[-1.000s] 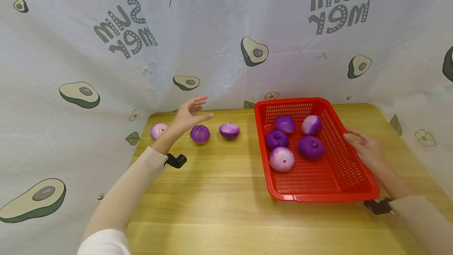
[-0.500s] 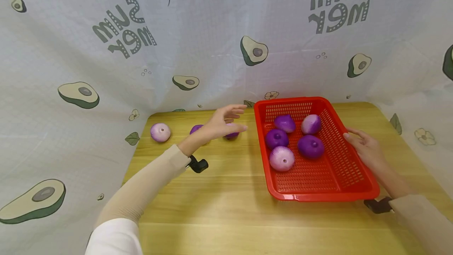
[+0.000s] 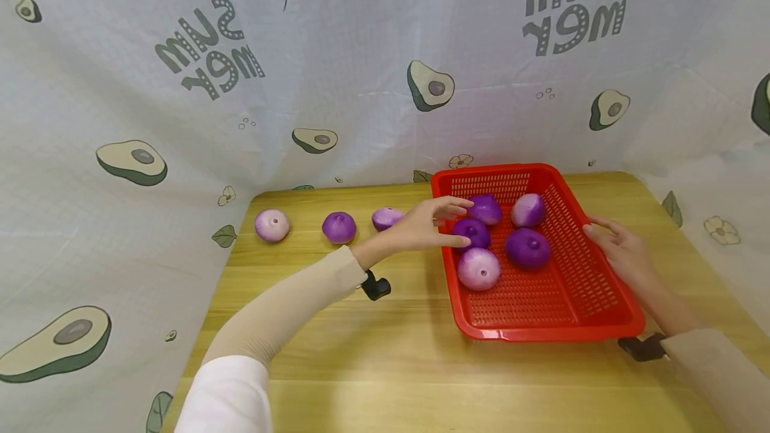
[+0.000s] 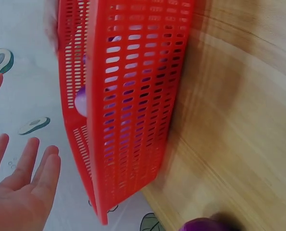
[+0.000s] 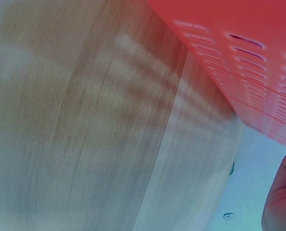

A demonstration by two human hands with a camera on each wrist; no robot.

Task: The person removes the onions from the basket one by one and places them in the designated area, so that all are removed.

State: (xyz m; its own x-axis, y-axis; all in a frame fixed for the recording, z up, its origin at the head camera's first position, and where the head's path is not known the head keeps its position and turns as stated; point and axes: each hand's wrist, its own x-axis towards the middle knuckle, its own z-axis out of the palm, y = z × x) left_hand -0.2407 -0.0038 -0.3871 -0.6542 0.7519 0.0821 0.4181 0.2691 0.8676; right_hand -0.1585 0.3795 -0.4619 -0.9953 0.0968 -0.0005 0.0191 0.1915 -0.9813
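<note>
My left hand (image 3: 430, 222), fingers spread and thumb apart, reaches over the left rim of a red plastic basket (image 3: 544, 316). Nothing is between its fingers, which overlap a dark purple onion (image 3: 475, 231) in the head view. The left wrist view has the same hand (image 4: 25, 187) beside the basket's slotted wall (image 4: 128, 115). On the far side, my right hand (image 3: 622, 256) holds the basket's right rim, thumb on the edge. Inside the basket lie several red onions, among them a pale one (image 3: 479, 269) and a deep purple one (image 3: 527, 248).
Three more onions sit in a row on the wooden table (image 3: 361, 353), left of the basket: a pale one (image 3: 272, 226), a purple one (image 3: 339, 227) and one (image 3: 386, 218) partly behind my left forearm. A printed curtain (image 3: 361, 85) hangs along the back and sides.
My left hand has moved right, from above the onions on the table to over the basket's left rim, fingers spread throughout. The right hand and basket have stayed in place.
</note>
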